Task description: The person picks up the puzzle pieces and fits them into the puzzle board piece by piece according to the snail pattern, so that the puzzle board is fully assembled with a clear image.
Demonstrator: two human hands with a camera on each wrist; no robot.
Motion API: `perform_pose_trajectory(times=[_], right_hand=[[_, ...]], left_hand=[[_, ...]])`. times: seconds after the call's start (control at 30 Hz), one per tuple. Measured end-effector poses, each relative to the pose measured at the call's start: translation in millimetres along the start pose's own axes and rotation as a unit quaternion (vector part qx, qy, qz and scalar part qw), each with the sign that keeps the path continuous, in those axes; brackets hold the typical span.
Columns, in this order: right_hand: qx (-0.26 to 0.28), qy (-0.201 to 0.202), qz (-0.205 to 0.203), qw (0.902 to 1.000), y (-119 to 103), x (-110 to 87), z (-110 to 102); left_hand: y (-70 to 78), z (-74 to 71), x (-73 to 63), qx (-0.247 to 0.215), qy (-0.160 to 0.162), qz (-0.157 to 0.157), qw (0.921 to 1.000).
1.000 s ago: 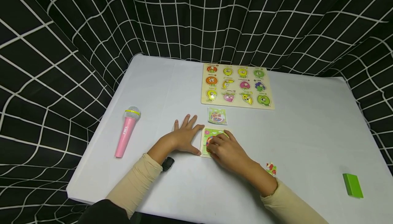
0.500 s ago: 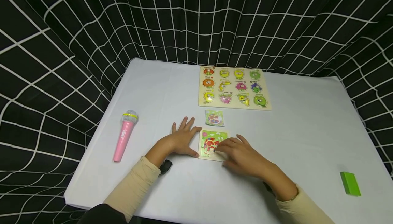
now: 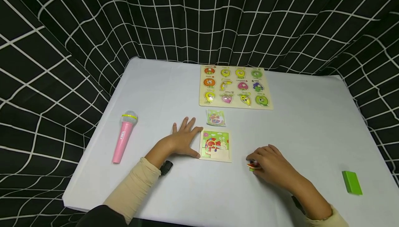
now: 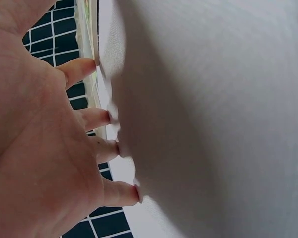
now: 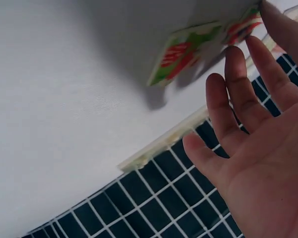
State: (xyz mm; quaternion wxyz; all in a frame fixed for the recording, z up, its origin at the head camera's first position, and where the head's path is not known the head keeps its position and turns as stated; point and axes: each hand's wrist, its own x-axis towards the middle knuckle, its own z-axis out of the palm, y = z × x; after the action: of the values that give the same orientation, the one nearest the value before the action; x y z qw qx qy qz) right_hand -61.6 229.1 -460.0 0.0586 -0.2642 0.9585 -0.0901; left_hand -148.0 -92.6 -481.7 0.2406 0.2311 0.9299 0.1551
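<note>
A small wooden jigsaw board with a snail picture lies mid-table; its lower right part shows bare wood. My left hand rests at its left edge with fingers spread, thumb and index finger touching the frame. To the right of the board, my right hand is low over the table. Its thumb and fingers pinch a red and green puzzle piece, seen in the right wrist view. Another puzzle piece is near the fingertips. A small snail picture card lies just beyond the board.
A large fruit puzzle board lies at the back of the table. The pink toy microphone is on the left, and a green block on the far right. Black grid-patterned curtains surround the white table.
My right hand has left the jigsaw board and moved right to the loose pieces, where it now pinches one. The left hand keeps its place at the board's edge.
</note>
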Motion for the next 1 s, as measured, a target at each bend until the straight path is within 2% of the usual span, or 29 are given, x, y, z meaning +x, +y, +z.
perform_pose_trajectory(times=[0.2, 0.33, 0.57, 0.8, 1.0], right_hand=[[-0.005, 0.013, -0.01, 0.9998, 3, -2.2, 2], [0.0, 0.02, -0.014, 0.9997, -1, 3.1, 1], [-0.013, 0.039, -0.057, 0.9975, -21, 32.4, -1], [-0.012, 0.064, -0.109, 0.9919, -41, 61.9, 7], [-0.017, 0.063, -0.117, 0.991, -52, 73.5, 13]], left_hand=[[-0.4, -1.2, 0.2, 0.005, -0.002, 0.0, 1.0], [-0.2, -1.3, 0.1, 0.005, -0.002, 0.0, 1.0], [1.1, -3.4, -1.4, 0.007, -0.005, -0.001, 1.0], [1.9, -5.9, -2.3, 0.001, 0.0, 0.003, 1.0], [2.2, -6.1, -3.3, 0.0, -0.002, 0.002, 1.0]])
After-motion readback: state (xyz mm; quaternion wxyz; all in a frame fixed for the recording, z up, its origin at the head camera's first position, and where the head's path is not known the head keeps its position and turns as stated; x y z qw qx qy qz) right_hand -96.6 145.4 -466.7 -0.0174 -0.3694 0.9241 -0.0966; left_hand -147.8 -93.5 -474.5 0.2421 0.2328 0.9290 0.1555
